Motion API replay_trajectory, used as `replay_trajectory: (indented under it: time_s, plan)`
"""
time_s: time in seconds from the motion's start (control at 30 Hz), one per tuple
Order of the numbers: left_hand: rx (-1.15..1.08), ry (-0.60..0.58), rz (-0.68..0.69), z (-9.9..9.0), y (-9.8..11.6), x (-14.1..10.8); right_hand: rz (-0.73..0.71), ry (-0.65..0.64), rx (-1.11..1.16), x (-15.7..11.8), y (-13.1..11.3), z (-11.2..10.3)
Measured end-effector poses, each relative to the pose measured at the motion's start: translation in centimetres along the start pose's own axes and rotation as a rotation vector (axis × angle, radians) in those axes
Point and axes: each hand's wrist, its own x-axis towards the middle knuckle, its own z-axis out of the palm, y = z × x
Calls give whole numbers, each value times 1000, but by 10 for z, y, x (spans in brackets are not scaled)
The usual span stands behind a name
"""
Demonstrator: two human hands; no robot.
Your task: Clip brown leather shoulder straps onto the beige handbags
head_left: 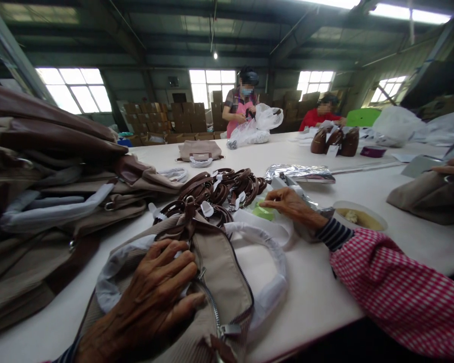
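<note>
My left hand (151,290) lies, fingers loosely spread, on top of the unzipped taupe ribbed-fabric handbag (221,254); my right hand (293,205) is at the light-green flat slips (264,214), whether pinching one I cannot tell

white table (312,292), long. near edge: one open-zipped taupe bag (223,257), handles wrapped in white. left: heap of beige-and-brown bags (60,123), piled high. middle, just beyond the open bag: brown straps (206,187), coiled, clustered. right of straps: silver foil packet (300,173); round tub (383,222), pale brown contents. farther back: one flat beige bag (200,149); three brown pouch-shaped items (335,142); low purple container (373,152).
</note>
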Motion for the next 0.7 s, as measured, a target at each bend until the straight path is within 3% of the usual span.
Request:
replay_trajectory:
  time_s: [0.13, 0.23, 0.3, 0.37, 0.47, 0.57, 0.7]
  plan:
    - [1, 6, -6, 1, 0, -3, -31, 166, -26, 3, -9, -3]
    - [-2, -19, -14, 0, 2, -2, -72, 161, 162, 0, -41, 7]
    - [8, -62, -30, -1, 3, -1, -41, 38, 364, -6, -73, 21]
    - [25, -102, -42, -3, 3, 0, 24, -166, 535, -12, -104, 42]
    - [40, -128, -39, -4, 3, 1, 88, -390, 696, -17, -130, 81]
    - [58, -113, -14, -5, 2, 2, 100, -485, 646, -16, -129, 114]
    - [124, -68, 60, -4, 1, 9, 130, -545, 558, -9, -117, 127]
